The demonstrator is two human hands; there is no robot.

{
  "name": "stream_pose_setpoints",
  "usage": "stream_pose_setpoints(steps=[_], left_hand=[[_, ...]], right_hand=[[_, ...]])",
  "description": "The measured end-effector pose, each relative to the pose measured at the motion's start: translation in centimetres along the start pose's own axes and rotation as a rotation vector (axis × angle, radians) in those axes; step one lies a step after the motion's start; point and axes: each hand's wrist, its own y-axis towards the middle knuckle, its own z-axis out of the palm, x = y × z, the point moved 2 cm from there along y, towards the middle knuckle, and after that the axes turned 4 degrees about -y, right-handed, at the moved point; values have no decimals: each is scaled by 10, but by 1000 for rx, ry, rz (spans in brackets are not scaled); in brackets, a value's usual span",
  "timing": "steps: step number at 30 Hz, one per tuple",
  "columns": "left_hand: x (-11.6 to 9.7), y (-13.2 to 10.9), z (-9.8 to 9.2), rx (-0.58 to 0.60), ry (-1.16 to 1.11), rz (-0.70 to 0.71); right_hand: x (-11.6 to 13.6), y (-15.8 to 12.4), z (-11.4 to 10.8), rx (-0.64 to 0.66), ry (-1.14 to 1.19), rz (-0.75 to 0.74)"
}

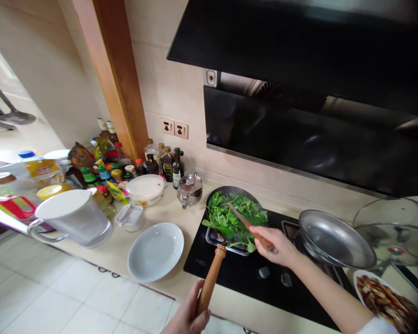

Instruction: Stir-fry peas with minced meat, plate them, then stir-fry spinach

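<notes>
My left hand [191, 310] is wrapped round the wooden handle [211, 280] of a dark wok [218, 189] at the bottom centre. The wok sits on the left burner of a black gas stove [226, 276], heaped with green leafy vegetables [235, 215]. Some leaves hang over its near edge. From the right, my right hand [273, 245] grips a wooden spatula [244, 220], its blade end resting among the leaves.
An empty grey-white plate [156, 252] lies left of the stove. Farther left are a plastic pitcher [73, 215] and several bottles. A metal pan [336, 236], glass lids [400, 241] and a dish of cooked food [385, 297] are at the right. A range hood [299, 51] hangs above.
</notes>
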Motion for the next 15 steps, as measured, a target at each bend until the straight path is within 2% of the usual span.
stream_pose_setpoints(steps=[2, 4, 7, 9, 12, 15], left_hand=[[-7, -3, 0, -12, -35, -39], [-16, -8, 1, -16, -57, -79], [-29, -13, 1, -6, -85, -111], [-35, -16, -1, -5, -109, -119], [-37, -17, -6, -5, -148, -135], [-27, -10, -7, -137, -31, -89]], right_hand=[[-10, 3, -10, -79, 95, 138], [-11, -5, -32, -190, 158, 219], [3, -30, -70, -292, 157, 271], [16, -46, -84, -291, 131, 307], [23, -57, -71, -183, 144, 344], [14, -57, -41, -124, 190, 329]])
